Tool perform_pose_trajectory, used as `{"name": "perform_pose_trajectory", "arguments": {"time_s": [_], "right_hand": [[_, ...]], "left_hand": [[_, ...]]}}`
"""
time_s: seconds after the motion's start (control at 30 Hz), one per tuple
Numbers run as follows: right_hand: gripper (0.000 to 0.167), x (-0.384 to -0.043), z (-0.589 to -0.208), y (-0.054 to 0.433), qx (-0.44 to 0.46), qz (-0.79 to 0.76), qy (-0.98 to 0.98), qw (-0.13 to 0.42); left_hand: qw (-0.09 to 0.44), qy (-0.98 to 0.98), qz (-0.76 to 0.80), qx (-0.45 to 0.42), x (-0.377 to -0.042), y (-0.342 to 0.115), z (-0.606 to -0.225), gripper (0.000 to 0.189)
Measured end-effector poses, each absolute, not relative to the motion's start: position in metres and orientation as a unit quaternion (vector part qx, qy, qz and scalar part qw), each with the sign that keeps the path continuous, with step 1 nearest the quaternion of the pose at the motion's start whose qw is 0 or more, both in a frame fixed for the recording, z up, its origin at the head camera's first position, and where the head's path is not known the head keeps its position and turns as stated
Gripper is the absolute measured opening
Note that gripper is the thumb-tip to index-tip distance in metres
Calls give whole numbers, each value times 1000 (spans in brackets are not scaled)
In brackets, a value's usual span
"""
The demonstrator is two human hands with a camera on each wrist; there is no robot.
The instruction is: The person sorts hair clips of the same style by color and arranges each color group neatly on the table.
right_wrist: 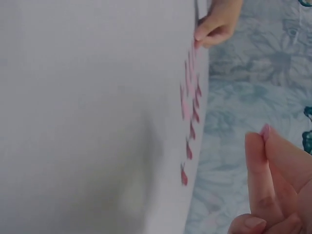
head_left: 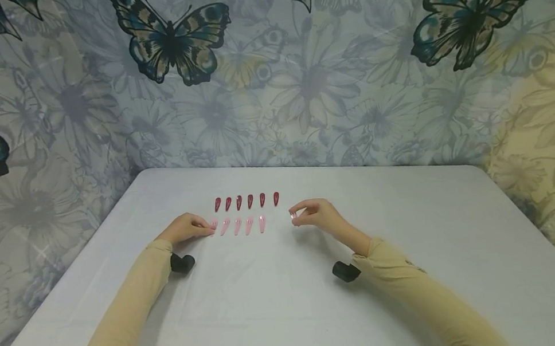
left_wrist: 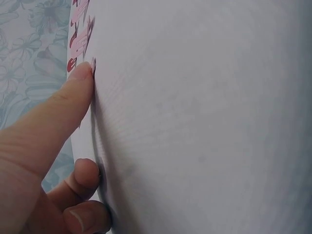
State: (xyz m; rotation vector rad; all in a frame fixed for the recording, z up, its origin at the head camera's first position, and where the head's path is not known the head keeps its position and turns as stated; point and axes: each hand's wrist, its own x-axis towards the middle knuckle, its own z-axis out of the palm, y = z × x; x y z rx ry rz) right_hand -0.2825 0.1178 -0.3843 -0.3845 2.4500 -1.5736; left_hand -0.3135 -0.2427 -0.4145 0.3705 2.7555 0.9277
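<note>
My left hand (head_left: 188,228) is at the left end of a row of pink false nails (head_left: 238,226). Its thumb and fingertip appear to pinch the endmost pink false nail (head_left: 214,224), which lies at the table surface. In the left wrist view, that left hand (left_wrist: 53,117) reaches to the nail with its other fingers curled below. Off the row's right end, my right hand (head_left: 321,215) pinches another pink false nail (head_left: 293,215) above the table. The right wrist view shows this pink false nail (right_wrist: 265,130) between thumb and fingertip, mostly covered.
Behind the pink row lies a row of dark red false nails (head_left: 250,201). All lie on a white-covered table (head_left: 253,314). Butterfly-patterned cloth walls (head_left: 311,105) rise behind its back edge. A black wrist device (head_left: 182,263) sits at the left cuff, another black device (head_left: 345,271) at the right.
</note>
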Motion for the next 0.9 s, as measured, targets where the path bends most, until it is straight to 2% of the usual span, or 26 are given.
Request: {"name": "perform_pose_trajectory", "arguments": {"time_s": [0.3, 0.53, 0.9], "right_hand": [[39, -296, -398, 90, -118, -539, 829, 85], [37, -304, -415, 78, -86, -534, 836, 97], [28, -304, -425, 65, -130, -451, 883, 14]], "left_hand": [[102, 933, 318, 130, -313, -243, -410, 24], [109, 932, 319, 133, -315, -243, -414, 24], [105, 934, 317, 129, -313, -245, -415, 23]]}}
